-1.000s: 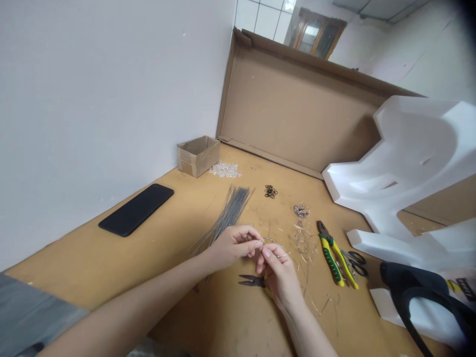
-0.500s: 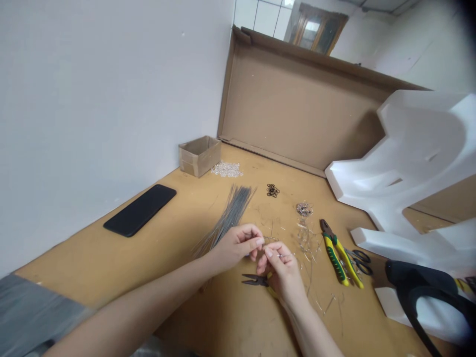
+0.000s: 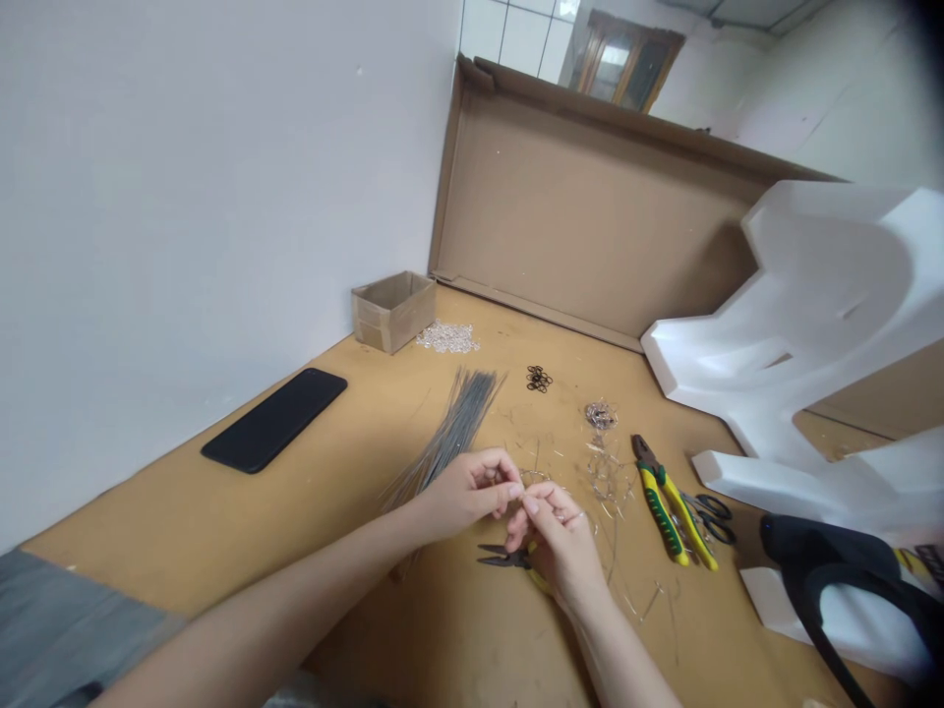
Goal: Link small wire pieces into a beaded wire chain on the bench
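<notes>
My left hand and my right hand meet at the fingertips over the middle of the table. Both are pinched closed on a thin wire, of which a curved bit shows just behind the fingers; the rest is hidden. Beside my left hand lies a bundle of straight grey wires. Under my right hand are needle-nose pliers, jaws pointing left and the handles mostly covered by the hand. Loose bent wire pieces are scattered to the right.
Farther back are a small cardboard box, clear beads, black rings and a wire coil. Yellow-green pliers and scissors lie right, near white foam. A black phone lies left.
My fingertips have drawn closer together on the wire, and the right hand has turned slightly. The view has shifted a little; the tools and wire bundle lie as before.
</notes>
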The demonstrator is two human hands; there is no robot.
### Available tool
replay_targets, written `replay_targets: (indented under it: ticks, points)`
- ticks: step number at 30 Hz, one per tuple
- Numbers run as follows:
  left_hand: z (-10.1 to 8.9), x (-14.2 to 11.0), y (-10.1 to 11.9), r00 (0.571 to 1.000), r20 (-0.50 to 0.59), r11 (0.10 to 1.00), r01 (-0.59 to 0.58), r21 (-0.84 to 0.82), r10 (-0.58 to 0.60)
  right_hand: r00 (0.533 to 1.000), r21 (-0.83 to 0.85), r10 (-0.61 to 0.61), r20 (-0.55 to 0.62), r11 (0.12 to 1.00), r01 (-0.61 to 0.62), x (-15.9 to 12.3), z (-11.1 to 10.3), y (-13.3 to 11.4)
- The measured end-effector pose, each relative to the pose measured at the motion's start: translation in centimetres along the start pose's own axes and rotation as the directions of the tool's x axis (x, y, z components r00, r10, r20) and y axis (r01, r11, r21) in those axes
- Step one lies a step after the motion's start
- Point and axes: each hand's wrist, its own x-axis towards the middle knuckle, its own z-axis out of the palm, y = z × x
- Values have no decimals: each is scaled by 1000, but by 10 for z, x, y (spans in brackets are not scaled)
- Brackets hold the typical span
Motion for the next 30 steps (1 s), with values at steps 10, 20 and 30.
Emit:
replay_targets:
  ticks: [10,20,30]
  points:
    - [13,-6,-2,979,-117,942,-123,312,166,998,83,33,48,996,-37,-1,6,0]
    - [-16,5,6,974,-200,966,49,-255,-102,998,6,-26,-57,1000,26,0,-2,-3]
    - [8,8,-12,956,99,709,271,-651,-275,999,-109,-14,-39,994,10,-7,7,-13]
